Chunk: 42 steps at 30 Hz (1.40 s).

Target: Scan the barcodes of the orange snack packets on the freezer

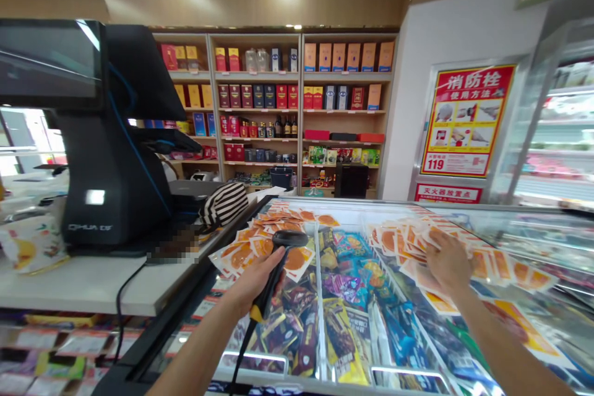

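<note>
I judge the scanner [272, 280] light, rigid; left hand [253, 278] wraps its handle. Right hand [448, 260] on packets [394, 240], pinch unclear; likely slippery, take edges.

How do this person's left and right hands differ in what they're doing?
The left hand grips a corded scanner; the right hand is at spread orange-and-white cards. The left hand curls around a handle, while the right hand reaches palm-down. Both are bare and over the freezer.
</note>
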### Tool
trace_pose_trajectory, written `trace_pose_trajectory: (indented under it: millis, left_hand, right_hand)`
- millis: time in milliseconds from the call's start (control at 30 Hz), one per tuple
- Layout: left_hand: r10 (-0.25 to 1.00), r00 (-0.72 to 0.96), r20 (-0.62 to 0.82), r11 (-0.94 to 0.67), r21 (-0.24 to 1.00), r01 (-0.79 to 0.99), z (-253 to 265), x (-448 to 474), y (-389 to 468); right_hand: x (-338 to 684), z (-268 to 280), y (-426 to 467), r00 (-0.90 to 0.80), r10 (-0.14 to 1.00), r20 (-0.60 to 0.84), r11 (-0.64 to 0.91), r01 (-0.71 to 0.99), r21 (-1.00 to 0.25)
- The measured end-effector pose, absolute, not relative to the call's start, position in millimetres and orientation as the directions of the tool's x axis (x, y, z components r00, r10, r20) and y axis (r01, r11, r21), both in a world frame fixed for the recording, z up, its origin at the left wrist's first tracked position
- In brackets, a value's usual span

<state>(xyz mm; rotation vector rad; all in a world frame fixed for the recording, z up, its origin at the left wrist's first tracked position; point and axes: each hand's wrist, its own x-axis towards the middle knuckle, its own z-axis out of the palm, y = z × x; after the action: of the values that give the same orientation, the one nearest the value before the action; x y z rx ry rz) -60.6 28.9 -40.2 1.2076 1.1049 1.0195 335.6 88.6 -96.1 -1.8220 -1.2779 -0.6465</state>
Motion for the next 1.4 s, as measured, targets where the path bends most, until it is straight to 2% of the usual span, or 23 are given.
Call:
trace_pose_trajectory:
  millis: [100,300,467,600,733,867,933,1033,1167,1400]
  left_hand:
    - [0.985,0.137,-0.101,0.107,0.994,-0.032,-43,-78,27]
    - [0.990,0.025,-0.138,0.139,0.989,-0.042,-49,-112,21]
    - [0.990,-0.041,-0.132,0.127,0.987,-0.098,-53,-131,18]
    - [0.987,-0.048,-0.152,0.147,0.984,-0.102,-53,-132,14]
    - [0.990,-0.037,-0.134,0.130,0.987,-0.097,-54,-124,12]
    - [0.994,0.011,-0.108,0.108,0.989,-0.099,-53,-119,11]
    - [0.993,0.049,-0.105,0.109,0.990,-0.090,-49,-116,9]
    - [0.994,0.069,-0.084,0.089,0.993,-0.071,-42,-109,5]
    - [0.987,0.142,-0.071,0.079,0.996,-0.051,-36,-96,2]
    - [0.965,0.258,-0.049,0.056,0.998,-0.022,-29,-72,6]
  right_hand:
    - [290,-88,96,0.288,0.568,0.771,-0.132,0.957,-0.259]
    - [179,-92,111,0.046,0.742,0.669,0.172,0.951,-0.256]
    - [106,-102,101,-0.207,0.832,0.515,0.385,0.883,-0.268]
    - [74,-104,91,-0.314,0.859,0.403,0.427,0.875,-0.228]
    - [66,-106,86,-0.346,0.855,0.386,0.430,0.889,-0.158]
    - [75,-101,90,-0.320,0.838,0.442,0.407,0.906,-0.115]
    - [87,-95,96,-0.227,0.841,0.491,0.341,0.927,-0.157]
    - [111,-83,107,-0.057,0.831,0.554,0.256,0.923,-0.289]
    - [143,-73,118,0.047,0.813,0.580,0.264,0.859,-0.440]
    - [174,-75,117,0.084,0.820,0.566,0.216,0.870,-0.442]
